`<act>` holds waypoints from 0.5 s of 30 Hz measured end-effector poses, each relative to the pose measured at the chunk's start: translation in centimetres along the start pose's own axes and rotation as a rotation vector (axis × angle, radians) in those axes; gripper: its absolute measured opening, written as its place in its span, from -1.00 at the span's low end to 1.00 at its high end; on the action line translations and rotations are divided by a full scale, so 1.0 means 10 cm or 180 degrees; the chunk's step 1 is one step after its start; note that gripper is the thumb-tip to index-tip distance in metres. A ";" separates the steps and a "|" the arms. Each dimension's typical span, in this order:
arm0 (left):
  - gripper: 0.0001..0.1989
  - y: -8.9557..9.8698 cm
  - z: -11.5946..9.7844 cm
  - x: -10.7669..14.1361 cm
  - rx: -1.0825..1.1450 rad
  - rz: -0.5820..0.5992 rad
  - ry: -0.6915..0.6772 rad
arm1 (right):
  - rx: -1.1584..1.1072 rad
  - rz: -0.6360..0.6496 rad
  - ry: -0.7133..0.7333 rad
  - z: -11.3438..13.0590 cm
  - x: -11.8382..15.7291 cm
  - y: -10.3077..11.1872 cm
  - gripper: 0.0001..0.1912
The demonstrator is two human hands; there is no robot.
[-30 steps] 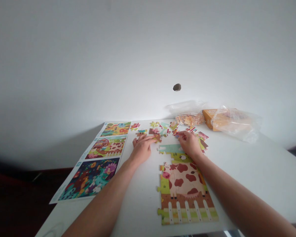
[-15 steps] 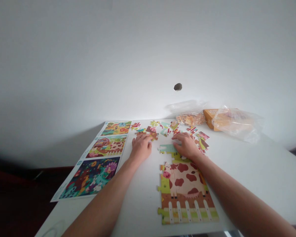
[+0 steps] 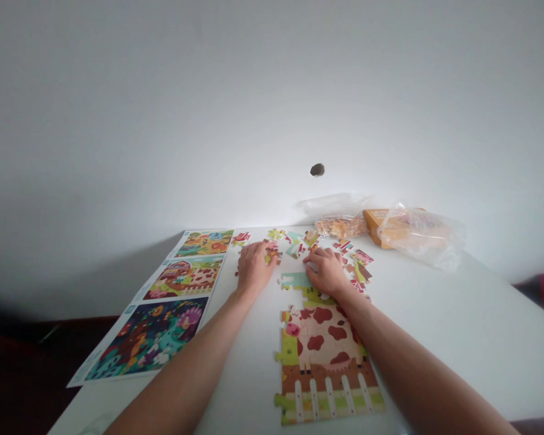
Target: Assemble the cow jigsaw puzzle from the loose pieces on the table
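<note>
A partly joined cow puzzle [image 3: 329, 344] lies flat on the white table [image 3: 439, 320], its fence along the near edge. My left hand [image 3: 255, 266] rests over loose pieces beyond the puzzle's upper left, fingers spread and partly covering them. My right hand [image 3: 327, 270] is at the puzzle's top edge, its fingers bent and apart, with no piece visible in it. Loose pieces [image 3: 294, 249] lie between and beyond the hands, and several more [image 3: 361, 270] are just right of my right hand.
On the left lies a sheet with three printed pictures [image 3: 184, 278]. A clear bag of orange pieces [image 3: 341, 226] stands near the wall, beside an orange box [image 3: 375, 226] partly under a clear plastic bag [image 3: 428, 238]. The wall has a hole [image 3: 317, 170].
The whole view has shifted, so the table things appear lower and further left. My left hand has moved forward over the loose pieces. My right hand stays by the puzzle's top.
</note>
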State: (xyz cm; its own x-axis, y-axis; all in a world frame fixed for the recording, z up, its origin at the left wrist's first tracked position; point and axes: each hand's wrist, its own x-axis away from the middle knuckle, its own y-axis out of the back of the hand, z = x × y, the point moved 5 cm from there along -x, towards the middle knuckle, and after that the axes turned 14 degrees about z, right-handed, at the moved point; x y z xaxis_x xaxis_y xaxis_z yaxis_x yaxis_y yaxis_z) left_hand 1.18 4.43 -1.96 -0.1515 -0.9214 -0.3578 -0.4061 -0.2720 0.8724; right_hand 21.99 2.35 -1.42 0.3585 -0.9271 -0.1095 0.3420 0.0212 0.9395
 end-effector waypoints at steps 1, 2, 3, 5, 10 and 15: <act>-0.66 -0.03 -0.01 -0.06 -0.0066 0.0074 0.0107 | -0.0007 -0.0003 0.0004 0.00 0.00 0.00 -0.76; -0.64 -0.06 -0.01 -0.13 -0.0154 0.0196 0.0211 | -0.0018 0.0003 0.0002 -0.01 0.00 -0.01 -0.76; -0.65 -0.10 0.00 -0.22 -0.0253 0.0364 0.0333 | -0.0031 0.0011 -0.0004 -0.01 0.00 -0.01 -0.76; -0.64 -0.16 0.06 -0.42 -0.0357 0.0610 0.0612 | -0.0068 0.0027 -0.0011 -0.02 0.00 -0.02 -0.76; -0.51 -0.25 0.21 -0.93 -0.0366 0.0942 0.1076 | -0.0137 0.0025 0.0034 -0.03 0.00 -0.03 -0.76; -0.56 -0.33 0.24 -1.22 -0.0307 0.1202 0.1211 | -0.0134 -0.0036 0.0075 -0.04 -0.01 -0.05 -0.77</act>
State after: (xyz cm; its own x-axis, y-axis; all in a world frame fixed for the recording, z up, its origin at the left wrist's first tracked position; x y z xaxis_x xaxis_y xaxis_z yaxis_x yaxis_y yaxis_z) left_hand 2.22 17.20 -1.30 0.0733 -0.9905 0.1165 -0.2994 0.0896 0.9499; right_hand 22.11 2.56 -1.96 0.3745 -0.9183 -0.1280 0.3822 0.0271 0.9237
